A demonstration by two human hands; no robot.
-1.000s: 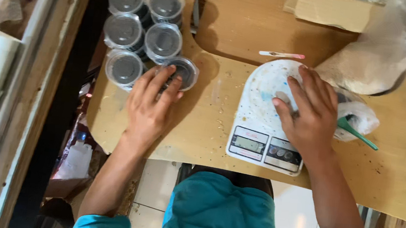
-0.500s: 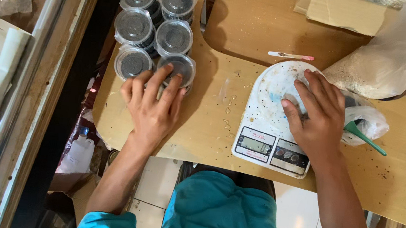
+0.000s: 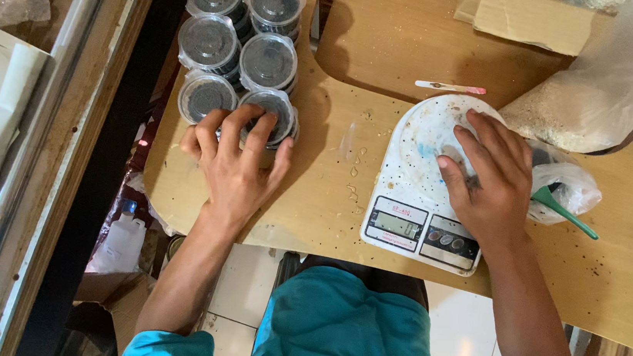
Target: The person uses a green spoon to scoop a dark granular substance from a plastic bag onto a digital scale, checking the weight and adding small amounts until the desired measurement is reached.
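Here the left hand (image 3: 236,166) lies on the wooden worktop (image 3: 315,193), fingers spread and touching the nearest of six round, clear-lidded tubs (image 3: 272,116) with dark contents, grouped in pairs. The right hand (image 3: 490,179) rests flat, fingers apart, on a white kitchen scale (image 3: 414,211). Beside it sit a clear plastic bag (image 3: 595,96) of pale grains and a green scoop (image 3: 561,209).
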